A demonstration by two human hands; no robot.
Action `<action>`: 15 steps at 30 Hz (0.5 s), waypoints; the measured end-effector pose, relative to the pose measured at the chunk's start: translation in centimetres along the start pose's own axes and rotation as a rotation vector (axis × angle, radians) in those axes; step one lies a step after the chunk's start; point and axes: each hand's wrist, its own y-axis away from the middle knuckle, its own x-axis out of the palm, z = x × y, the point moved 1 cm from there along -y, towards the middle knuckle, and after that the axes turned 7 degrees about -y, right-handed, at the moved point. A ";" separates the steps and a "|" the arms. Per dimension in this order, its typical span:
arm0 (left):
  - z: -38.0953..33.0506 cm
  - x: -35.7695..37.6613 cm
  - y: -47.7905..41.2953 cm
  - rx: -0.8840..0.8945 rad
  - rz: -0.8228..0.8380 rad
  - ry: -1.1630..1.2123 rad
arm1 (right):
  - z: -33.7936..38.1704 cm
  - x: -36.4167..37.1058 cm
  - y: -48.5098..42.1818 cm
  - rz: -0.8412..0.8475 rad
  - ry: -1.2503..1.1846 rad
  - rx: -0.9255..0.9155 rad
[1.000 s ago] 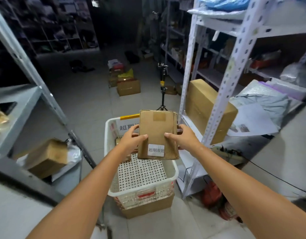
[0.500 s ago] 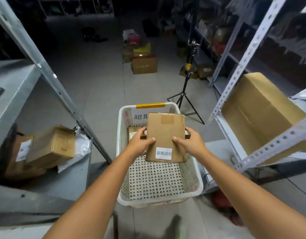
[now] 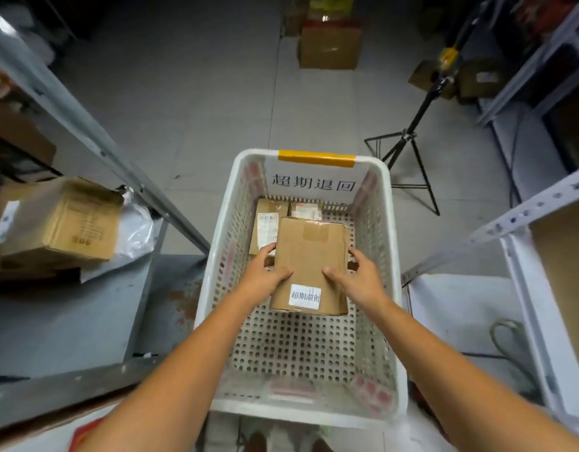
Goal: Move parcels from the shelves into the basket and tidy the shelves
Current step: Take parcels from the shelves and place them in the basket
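My left hand (image 3: 265,278) and right hand (image 3: 358,282) clasp the flat brown cardboard parcel (image 3: 311,262) inside the white perforated plastic basket (image 3: 384,256), perhaps touching smaller parcels (image 3: 268,223) beyond.

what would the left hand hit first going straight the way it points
The left hand, gripping the held parcel, points at the basket's far end; probably the small labelled parcel there first, though depth is unclear.

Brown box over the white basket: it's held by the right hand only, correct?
Not quite. The head view shows both hands, the left hand and the right hand, gripping the brown box over the white basket.
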 end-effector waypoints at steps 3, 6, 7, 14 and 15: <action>2.3 0.8 -3.2 -0.058 0.011 0.010 | -2.2 1.0 -3.1 -0.001 0.043 0.038; 5.0 1.4 -5.8 -0.122 0.027 0.020 | -4.8 2.5 -5.4 -0.001 0.079 0.094; 5.9 1.5 -6.4 -0.137 0.031 0.026 | -5.6 3.1 -6.0 0.002 0.089 0.105; 11.5 1.0 -9.3 -0.219 0.012 0.019 | -10.2 7.6 -8.3 0.042 0.149 0.194; 12.0 0.9 -9.6 -0.224 0.005 0.017 | -10.6 8.1 -8.6 0.047 0.158 0.202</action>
